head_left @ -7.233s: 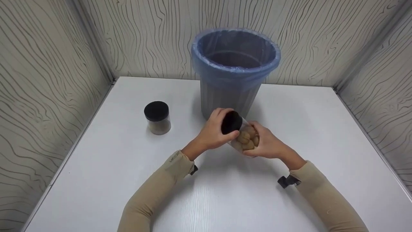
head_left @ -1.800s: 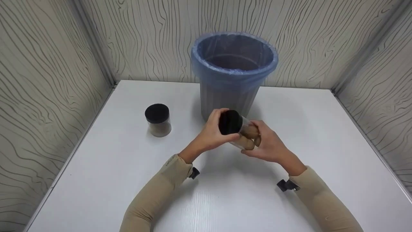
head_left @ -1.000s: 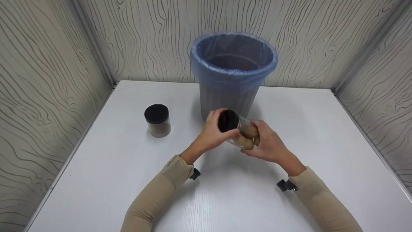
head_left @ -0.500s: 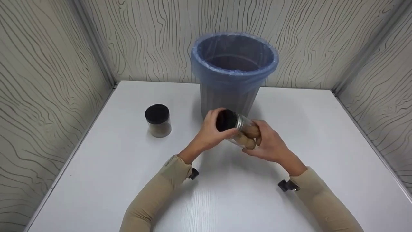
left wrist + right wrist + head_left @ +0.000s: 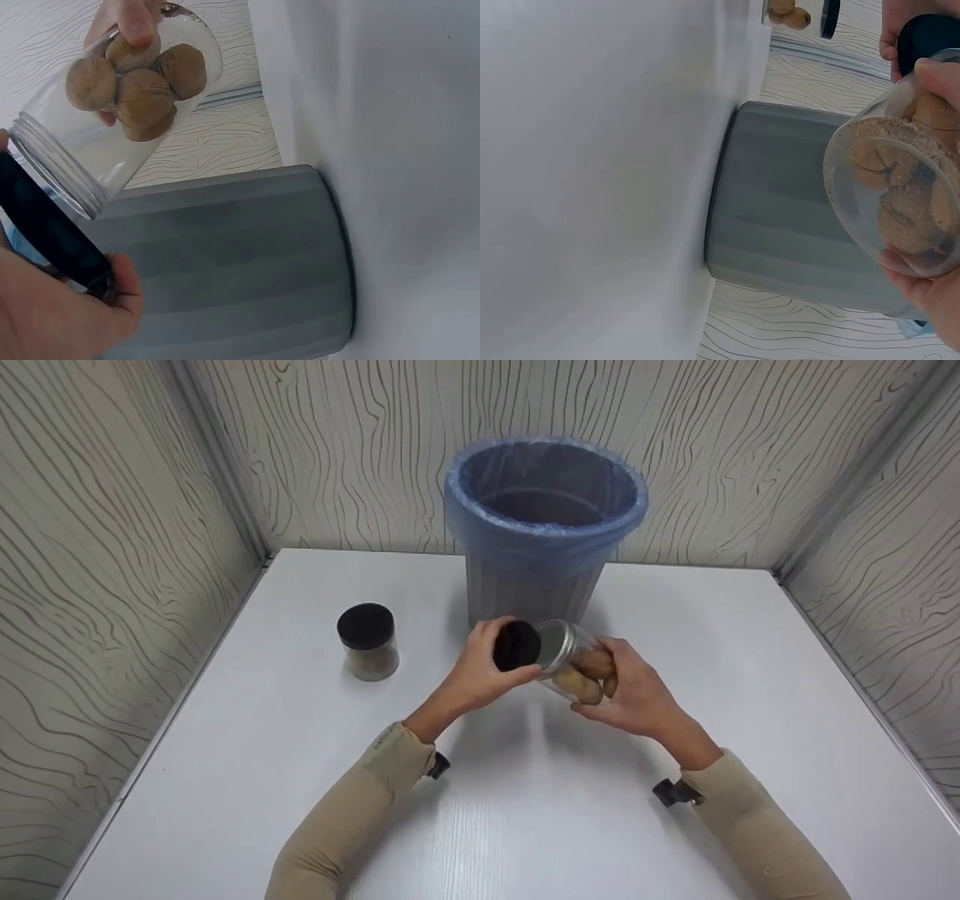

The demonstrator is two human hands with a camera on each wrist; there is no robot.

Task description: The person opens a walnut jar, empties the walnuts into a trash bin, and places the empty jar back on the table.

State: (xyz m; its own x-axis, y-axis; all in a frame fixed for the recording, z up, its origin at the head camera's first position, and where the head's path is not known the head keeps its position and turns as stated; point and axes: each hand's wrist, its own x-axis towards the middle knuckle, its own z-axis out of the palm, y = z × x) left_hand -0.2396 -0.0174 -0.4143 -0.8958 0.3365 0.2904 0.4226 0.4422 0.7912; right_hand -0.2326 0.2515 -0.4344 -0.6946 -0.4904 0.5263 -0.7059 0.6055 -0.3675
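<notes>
One black lid (image 5: 517, 645) sits gripped in the fingers of the left hand (image 5: 474, 671), just right of which the right hand (image 5: 636, 691) clasps a tilted walnut jar (image 5: 576, 660); uncapping looks nearly finished, and drawing lid from jar seems next.

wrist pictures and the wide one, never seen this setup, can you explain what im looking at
No machine here: a person works bare-handed. The wide view comes from a camera on their head; the close views are filmed from each wrist. Their left grip holds a black lid; their right grip holds an open, tilted jar with walnut-like nuts inside. On the white table stand a gray bin with a blue liner and a second jar, upright and capped.
</notes>
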